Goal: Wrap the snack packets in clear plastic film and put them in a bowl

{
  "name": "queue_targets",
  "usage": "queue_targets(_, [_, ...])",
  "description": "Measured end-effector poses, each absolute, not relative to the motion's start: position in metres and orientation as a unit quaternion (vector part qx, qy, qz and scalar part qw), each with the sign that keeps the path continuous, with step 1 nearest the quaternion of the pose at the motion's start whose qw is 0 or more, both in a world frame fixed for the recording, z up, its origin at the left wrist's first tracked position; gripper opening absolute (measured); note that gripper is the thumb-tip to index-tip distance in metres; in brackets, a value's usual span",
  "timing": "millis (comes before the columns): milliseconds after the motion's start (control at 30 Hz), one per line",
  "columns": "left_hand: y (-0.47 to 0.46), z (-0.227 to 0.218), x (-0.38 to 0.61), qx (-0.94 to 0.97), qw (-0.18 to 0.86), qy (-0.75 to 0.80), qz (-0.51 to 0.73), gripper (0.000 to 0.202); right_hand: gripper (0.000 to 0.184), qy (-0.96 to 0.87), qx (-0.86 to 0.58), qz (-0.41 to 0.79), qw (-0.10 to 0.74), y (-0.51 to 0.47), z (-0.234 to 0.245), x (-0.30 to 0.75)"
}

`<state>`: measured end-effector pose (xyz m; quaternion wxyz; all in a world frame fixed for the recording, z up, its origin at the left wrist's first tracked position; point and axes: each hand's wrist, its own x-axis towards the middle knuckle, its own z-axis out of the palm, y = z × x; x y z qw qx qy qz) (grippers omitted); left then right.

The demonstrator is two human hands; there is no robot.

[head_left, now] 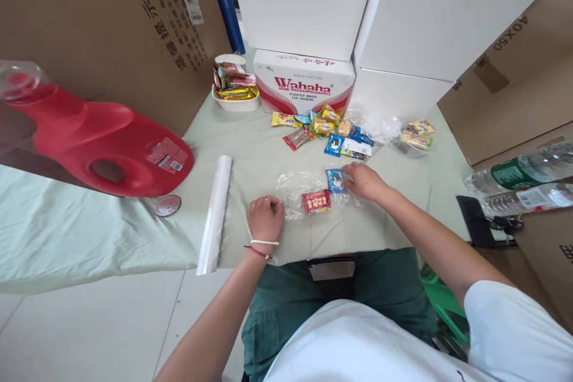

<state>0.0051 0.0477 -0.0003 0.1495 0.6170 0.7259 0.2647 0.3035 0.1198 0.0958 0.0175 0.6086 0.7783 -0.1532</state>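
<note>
Lying on film [293, 184], the blue packet [334, 181] is touched by the bent right grip [364, 180]; the left grip [265, 218] is curled, pinching unclear for both. Judged light and slippery, the packet is best held edgewise.

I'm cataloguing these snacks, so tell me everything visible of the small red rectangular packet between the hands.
The small red rectangular packet has a shiny, plastic-looking wrapper with pale lettering, too small to read, and a yellowish lower edge. It looks unopened. It lies slightly askew on crumpled clear plastic film, between the left hand and right hand, touched by neither. A blue square packet lies by its upper right corner; whether they touch is unclear.
</note>
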Motion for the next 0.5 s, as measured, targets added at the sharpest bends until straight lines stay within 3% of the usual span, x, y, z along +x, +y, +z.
queue_targets(100, [0.050,0.000,0.009,0.605,0.110,0.735,0.284,0.015,0.036,0.827,0.554,-0.100,0.016,0.148,0.095,0.282])
queue_targets(200, [0.037,0.009,0.012,0.573,-0.002,0.729,0.374,0.020,0.051,0.857,0.500,-0.119,0.038,0.168,0.085,0.256])
queue_targets(333, [0.007,0.033,0.024,0.654,-0.092,0.605,0.444,0.022,0.069,0.862,0.485,-0.125,0.071,0.181,0.068,0.233])
queue_targets(400, [-0.003,0.043,0.036,0.739,-0.064,0.529,0.412,0.034,0.060,0.851,0.501,-0.132,0.084,0.184,0.063,0.229])
queue_targets(500, [-0.007,0.048,0.056,0.811,-0.023,0.470,0.347,0.046,0.033,0.839,0.508,-0.169,0.097,0.189,0.062,0.229])
